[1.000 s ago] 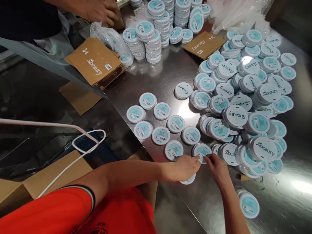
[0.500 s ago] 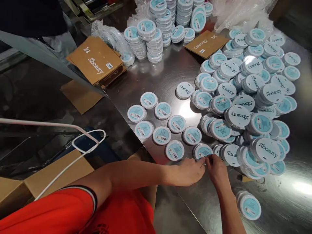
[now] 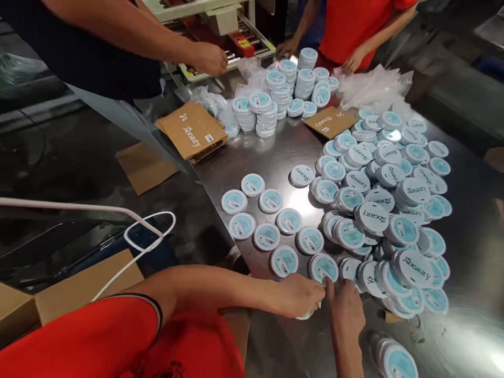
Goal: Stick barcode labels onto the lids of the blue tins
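Observation:
My left hand [image 3: 301, 296] is closed at the table's near edge. A white and light-blue edge of something shows beneath its fingers; most of it is hidden. Close beside it, my right hand [image 3: 346, 307] has its fingers apart, with one fingertip at the near rim of a round lidded container [image 3: 323, 268] with a light-blue label. Whether it presses on that container is unclear. To the left lie several similar containers [image 3: 289, 221], spaced singly, labels up. On the right, a large heap of containers [image 3: 374, 217] mixes blue labels with white "beauty" faces.
Stacked containers [image 3: 281, 97] and plastic wrap [image 3: 376, 86] stand at the far side. Flat brown cartons [image 3: 192, 131] lie at the left edge, another carton [image 3: 331, 122] farther right. Two other people work opposite. An open cardboard box [image 3: 90, 283] and white cable [image 3: 129, 270] are at lower left.
The view has tilted up, bringing other people's arms into sight. My hands have drawn slightly apart, and a light-blue edge now shows under my left hand.

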Motion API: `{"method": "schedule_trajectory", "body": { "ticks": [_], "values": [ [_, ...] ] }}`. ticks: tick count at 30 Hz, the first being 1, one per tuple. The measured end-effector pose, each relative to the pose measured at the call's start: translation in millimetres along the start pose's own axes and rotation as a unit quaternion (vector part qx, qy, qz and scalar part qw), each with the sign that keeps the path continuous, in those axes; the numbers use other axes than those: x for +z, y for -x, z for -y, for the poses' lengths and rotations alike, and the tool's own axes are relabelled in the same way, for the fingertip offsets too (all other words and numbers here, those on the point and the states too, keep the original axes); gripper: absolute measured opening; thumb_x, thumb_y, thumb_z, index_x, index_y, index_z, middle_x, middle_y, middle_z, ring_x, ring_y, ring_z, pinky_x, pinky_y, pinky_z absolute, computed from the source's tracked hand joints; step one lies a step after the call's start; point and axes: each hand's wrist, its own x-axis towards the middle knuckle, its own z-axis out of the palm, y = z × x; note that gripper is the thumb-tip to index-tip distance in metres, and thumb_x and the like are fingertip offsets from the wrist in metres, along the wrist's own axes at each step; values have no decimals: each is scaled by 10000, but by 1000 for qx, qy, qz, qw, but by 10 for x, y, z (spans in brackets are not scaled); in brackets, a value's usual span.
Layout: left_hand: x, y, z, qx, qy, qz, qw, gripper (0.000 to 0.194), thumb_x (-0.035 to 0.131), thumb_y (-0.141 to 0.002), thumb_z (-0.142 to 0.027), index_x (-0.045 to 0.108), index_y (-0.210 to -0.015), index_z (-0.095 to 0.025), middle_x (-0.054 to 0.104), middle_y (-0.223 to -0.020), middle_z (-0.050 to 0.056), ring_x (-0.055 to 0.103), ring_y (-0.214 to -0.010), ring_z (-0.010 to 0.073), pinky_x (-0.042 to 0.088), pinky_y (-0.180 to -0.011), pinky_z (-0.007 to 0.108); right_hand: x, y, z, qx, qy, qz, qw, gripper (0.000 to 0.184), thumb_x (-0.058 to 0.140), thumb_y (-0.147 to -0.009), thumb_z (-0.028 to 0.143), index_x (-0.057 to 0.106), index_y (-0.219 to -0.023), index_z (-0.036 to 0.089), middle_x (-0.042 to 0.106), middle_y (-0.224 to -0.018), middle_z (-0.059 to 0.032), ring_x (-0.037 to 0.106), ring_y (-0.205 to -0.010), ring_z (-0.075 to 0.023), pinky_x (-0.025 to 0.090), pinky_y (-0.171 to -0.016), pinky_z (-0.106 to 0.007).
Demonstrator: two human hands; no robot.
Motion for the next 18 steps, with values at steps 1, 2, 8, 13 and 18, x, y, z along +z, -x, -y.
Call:
{"method": "schedule_trajectory", "body": {
  "ticks": [1,2,8,13,18],
  "values": [
    [-66,132,6,-4,36,4,999,78,674,-907,-242,679,-962,-187,745,-1010,35,680,-900,189,432,-597,246,7,6,55,-41,2,-28,999,578,360,-945,560,543,-1237,95,674,-1181,-283,667,-1146,-409,536,-897,-480],
    [-130,280,18,-16,92,18,995,77,678,-909,-273,661,-910,-198,728,-920,14,671,-880,182,441,-623,236,20,4,94,-91,3,-46,995,593,382,-937,547,515,-1301,99,629,-1286,-297,618,-1235,-424,524,-942,-498],
    [-233,1213,296,-213,514,81,827,85,593,-857,-256,528,-899,-220,618,-769,-30,609,-623,137,494,-576,227,98,-47,89,-216,19,-80,973,651,484,-880,540,439,-1423,184,586,-1343,-303,633,-1162,-508,561,-819,-594],
    [-94,1628,519,-314,477,8,821,189,569,-834,-307,503,-993,-229,586,-735,-27,566,-510,141,445,-472,225,-65,-201,510,-238,-28,-127,963,747,476,-916,579,356,-1503,134,527,-1417,-308,574,-1266,-481,510,-994,-582],
    [-166,1673,497,-303,451,4,840,421,581,-833,-294,590,-1248,-225,632,-741,-2,612,-566,169,440,-487,223,-253,-374,1016,-243,-5,-95,965,760,454,-933,520,333,-1529,65,484,-1465,-354,538,-1288,-529,517,-946,-618]
  ]
}}
